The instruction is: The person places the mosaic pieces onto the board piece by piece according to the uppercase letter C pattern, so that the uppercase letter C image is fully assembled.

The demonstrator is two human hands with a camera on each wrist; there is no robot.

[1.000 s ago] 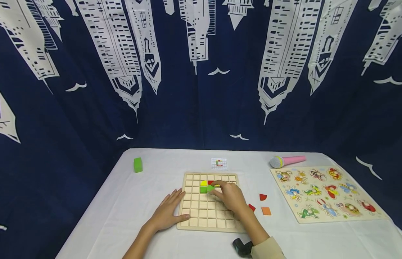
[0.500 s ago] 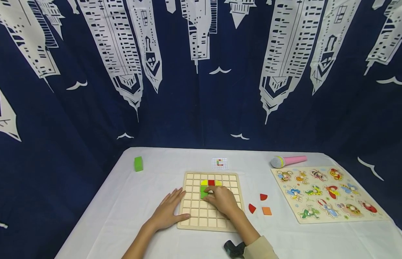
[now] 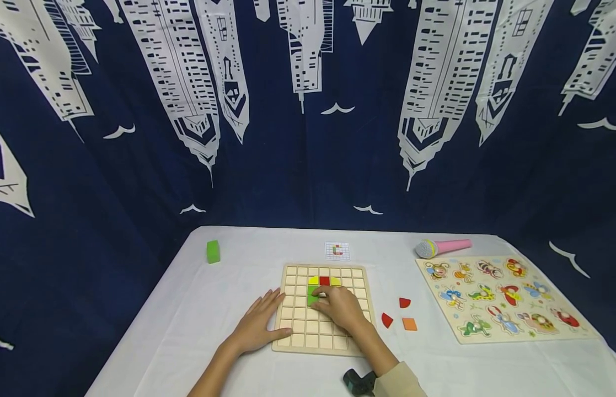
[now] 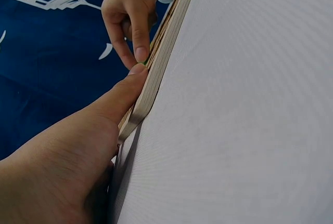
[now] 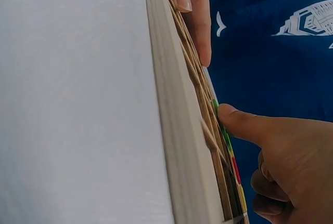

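Observation:
A wooden grid board (image 3: 298, 348) lies on the white table, with yellow pieces (image 3: 313, 280), a red square (image 3: 324, 280) and green square pieces (image 3: 312, 289) set in its upper cells. My right hand (image 3: 342, 307) is over the board, thumb and index finger pinching the lower green square (image 3: 311, 300); its fingers partly cover that piece. In the right wrist view the thumb presses at the green piece's edge. My left hand (image 3: 258, 325) lies flat with spread fingers at the board's left side, its thumb (image 4: 130, 86) against the board's edge.
Right of the board lie two red quarter-round pieces (image 3: 404, 302) and an orange square (image 3: 409, 323). Farther right are an insect puzzle board (image 3: 506, 298) and a pink toy microphone (image 3: 446, 246). A pattern card (image 3: 337, 251) and a green block (image 3: 213, 251) sit at the back. A black object (image 3: 358, 382) is near the right sleeve.
My right hand has carried a green square down and left to the cell below the other green one. It has hardly moved in the last half second. The left hand stays put.

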